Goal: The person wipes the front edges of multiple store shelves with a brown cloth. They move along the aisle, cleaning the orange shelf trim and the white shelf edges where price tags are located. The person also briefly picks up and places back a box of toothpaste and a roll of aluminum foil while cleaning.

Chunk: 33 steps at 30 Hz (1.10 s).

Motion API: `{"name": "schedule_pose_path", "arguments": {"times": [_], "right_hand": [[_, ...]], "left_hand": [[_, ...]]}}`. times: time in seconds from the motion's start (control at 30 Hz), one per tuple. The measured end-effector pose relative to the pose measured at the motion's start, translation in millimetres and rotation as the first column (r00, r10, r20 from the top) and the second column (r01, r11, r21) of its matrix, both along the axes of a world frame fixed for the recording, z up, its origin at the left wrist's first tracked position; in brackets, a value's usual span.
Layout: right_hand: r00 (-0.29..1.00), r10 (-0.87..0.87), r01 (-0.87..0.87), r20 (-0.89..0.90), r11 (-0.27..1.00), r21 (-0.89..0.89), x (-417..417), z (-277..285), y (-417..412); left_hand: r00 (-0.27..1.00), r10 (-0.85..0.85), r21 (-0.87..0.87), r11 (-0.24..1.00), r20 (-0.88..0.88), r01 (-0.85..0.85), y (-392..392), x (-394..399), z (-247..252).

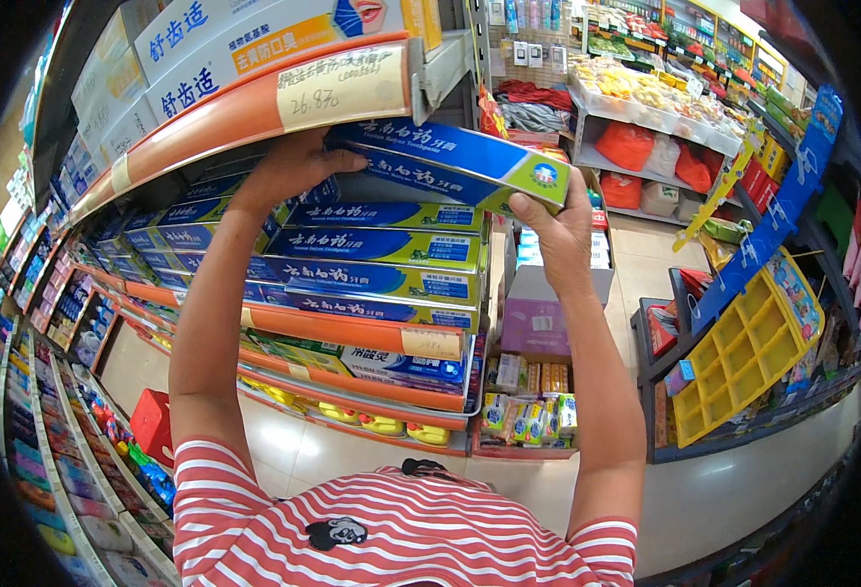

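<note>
A blue and green Yunnan Baiyao toothpaste box (pixel 438 165) is held between my hands at a slight tilt, just above a stack of similar boxes. Two of its printed faces show; whether it is one box or two pressed together, I cannot tell. My right hand (pixel 564 227) grips its green right end, thumb on the front. At the left end, my left hand (pixel 295 169) has its thumb against the front, the fingers partly hidden under the upper shelf. Below lie the stacked toothpaste boxes (pixel 379 249) on their shelf.
An upper shelf with an orange price strip (pixel 203 139) overhangs my left hand. Under the stack runs another orange shelf edge (pixel 342 326). Cartons (pixel 540 308) stand right of the shelf end. A yellow compartment tray (pixel 746 345) leans at the right; a red container (pixel 153 425) is low left.
</note>
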State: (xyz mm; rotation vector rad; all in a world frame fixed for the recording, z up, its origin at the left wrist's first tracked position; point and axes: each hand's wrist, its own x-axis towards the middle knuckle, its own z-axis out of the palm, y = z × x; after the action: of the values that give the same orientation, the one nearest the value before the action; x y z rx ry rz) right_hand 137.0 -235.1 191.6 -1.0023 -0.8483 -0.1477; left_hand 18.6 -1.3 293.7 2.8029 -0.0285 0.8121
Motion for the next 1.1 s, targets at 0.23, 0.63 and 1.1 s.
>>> {"name": "schedule_pose_path", "arguments": {"times": [0.23,0.63,1.1], "right_hand": [[0.998,0.059,-0.059,-0.026,0.998,-0.013,18.6,-1.9,22.8],[0.996,-0.032,0.055,0.087,0.956,-0.289,36.6,-32.6,39.3],[0.998,0.056,-0.049,0.02,0.966,-0.256,7.0,-52.6,37.5]], "left_hand": [[0.983,0.118,0.264,0.961,-0.14,-0.078,37.9,22.4,6.0],[0.722,0.293,0.35,0.934,-0.627,-0.075,13.8,40.3,4.3],[0.703,0.338,0.501,0.865,-0.626,0.031,20.6,60.1,4.9]]}}
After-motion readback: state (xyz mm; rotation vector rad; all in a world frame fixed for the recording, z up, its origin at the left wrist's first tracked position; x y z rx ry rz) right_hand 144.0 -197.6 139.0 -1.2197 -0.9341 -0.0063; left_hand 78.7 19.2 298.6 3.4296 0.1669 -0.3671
